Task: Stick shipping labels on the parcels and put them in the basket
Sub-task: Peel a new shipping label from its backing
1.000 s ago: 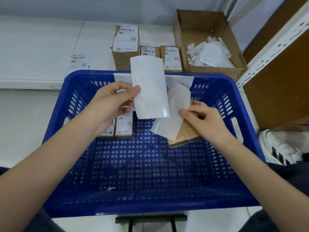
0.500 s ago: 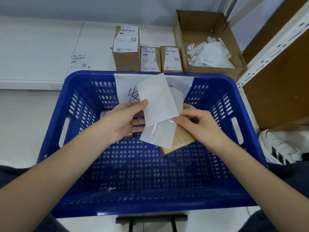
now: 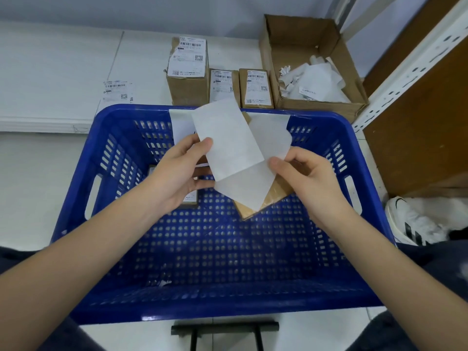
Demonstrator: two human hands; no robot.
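Blue perforated plastic basket [image 3: 106, 239] nearest. Above it, left hand [image 3: 177, 178] pinches white rectangular label sheet [image 3: 228, 140]; right hand [image 3: 311, 181] grips flat brown cardboard parcel [image 3: 276, 198] and translucent backing paper [image 3: 243, 188]. Beyond the rim, three labelled brown boxes [image 3: 187, 69] on the white floor.

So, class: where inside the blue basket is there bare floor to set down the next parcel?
The basket floor is bare across its near half, up to the front wall. The far half is crowded: labelled parcels under the left hand, the brown parcel under the right hand.
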